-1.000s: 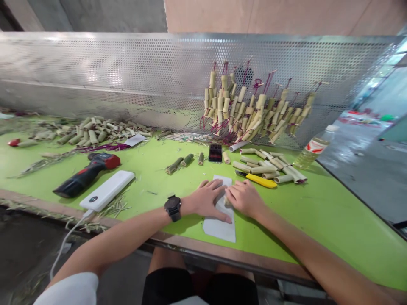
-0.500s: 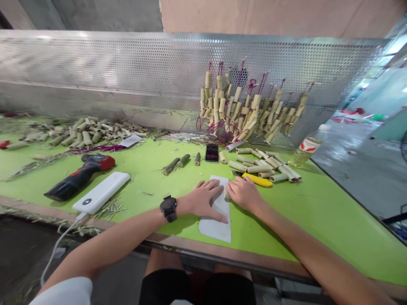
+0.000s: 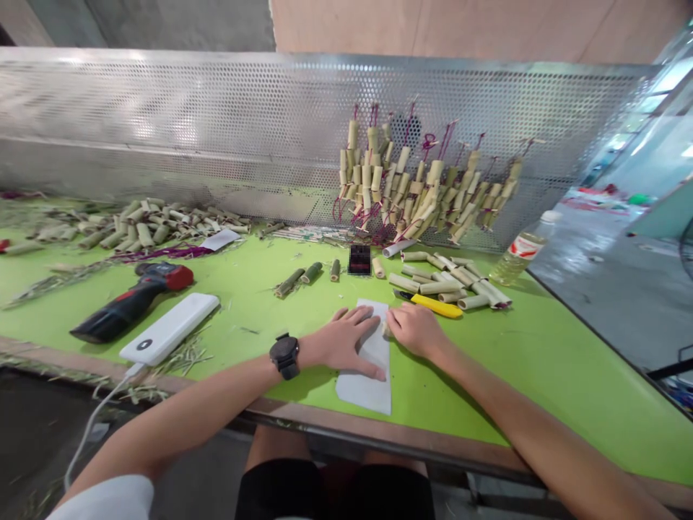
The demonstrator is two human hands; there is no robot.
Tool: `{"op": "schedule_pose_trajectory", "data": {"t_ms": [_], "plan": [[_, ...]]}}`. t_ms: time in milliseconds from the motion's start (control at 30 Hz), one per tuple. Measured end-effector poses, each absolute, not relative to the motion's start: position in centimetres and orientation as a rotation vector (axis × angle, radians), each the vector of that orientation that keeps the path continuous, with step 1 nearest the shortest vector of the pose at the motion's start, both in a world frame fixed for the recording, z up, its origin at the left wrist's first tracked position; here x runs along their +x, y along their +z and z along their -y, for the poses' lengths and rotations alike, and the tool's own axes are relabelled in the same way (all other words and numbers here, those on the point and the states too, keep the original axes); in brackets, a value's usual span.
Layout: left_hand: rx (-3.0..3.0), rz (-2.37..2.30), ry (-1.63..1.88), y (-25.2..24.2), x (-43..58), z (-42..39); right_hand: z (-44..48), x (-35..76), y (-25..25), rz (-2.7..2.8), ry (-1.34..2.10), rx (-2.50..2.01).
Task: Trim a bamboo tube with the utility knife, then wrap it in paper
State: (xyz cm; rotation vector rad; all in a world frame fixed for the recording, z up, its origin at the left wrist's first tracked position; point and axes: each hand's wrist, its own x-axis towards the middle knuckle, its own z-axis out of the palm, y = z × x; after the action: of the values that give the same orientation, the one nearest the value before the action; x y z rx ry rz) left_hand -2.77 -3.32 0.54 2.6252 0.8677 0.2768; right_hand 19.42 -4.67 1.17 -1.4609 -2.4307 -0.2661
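Observation:
A white sheet of paper (image 3: 368,393) lies on the green tabletop in front of me. My left hand (image 3: 346,339), with a black watch (image 3: 284,355) on its wrist, rests flat on it, fingers spread. At the sheet's right edge my right hand (image 3: 416,328) is closed around a short pale bamboo piece (image 3: 386,329); most of that piece is hidden under the fingers. Just beyond the right hand lies a yellow utility knife (image 3: 437,305), its blade end pointing left. Past the sheet are a small dark square object (image 3: 360,260) and a few short bamboo tubes (image 3: 312,272).
To the left lie a cordless drill (image 3: 135,296) and a white power bank (image 3: 170,328) with a cable. Loose bamboo tubes (image 3: 135,224) are heaped behind them. Strung bamboo tubes (image 3: 403,180) hang on the perforated metal panel (image 3: 243,108). A bottle (image 3: 522,249) stands at the right edge.
Both hands hold nearly the same positions on the sheet. The whole view has shifted very slightly; nothing was taken up or let go.

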Motion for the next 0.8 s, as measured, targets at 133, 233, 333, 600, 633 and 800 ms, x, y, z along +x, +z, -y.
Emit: {"op": "schedule_pose_trajectory", "data": {"t_ms": [133, 233, 333, 600, 633, 800], "plan": [[2.635, -0.852, 0.287, 0.3, -2.9, 3.4, 6.4, 17.8, 0.6, 2.535, -0.113, -1.158], [2.641, -0.853, 0.267, 0.4, -2.9, 3.4, 6.4, 17.9, 0.8, 2.535, -0.2, -1.183], [2.65, -0.852, 0.253, 0.7, -2.8, 3.5, 5.3, 19.0, 1.2, 2.441, -0.315, -1.419], [2.645, -0.838, 0.268, 0.7, -2.8, 3.4, 6.4, 17.6, 0.8, 2.48, -0.258, -1.27], [2.648, -0.838, 0.274, 0.8, -2.8, 3.4, 6.2, 17.8, 0.9, 2.467, -0.277, -1.308], [2.65, -0.844, 0.229, 0.9, -2.7, 3.4, 5.0, 18.8, 0.9, 2.34, -0.371, -1.51]]}}
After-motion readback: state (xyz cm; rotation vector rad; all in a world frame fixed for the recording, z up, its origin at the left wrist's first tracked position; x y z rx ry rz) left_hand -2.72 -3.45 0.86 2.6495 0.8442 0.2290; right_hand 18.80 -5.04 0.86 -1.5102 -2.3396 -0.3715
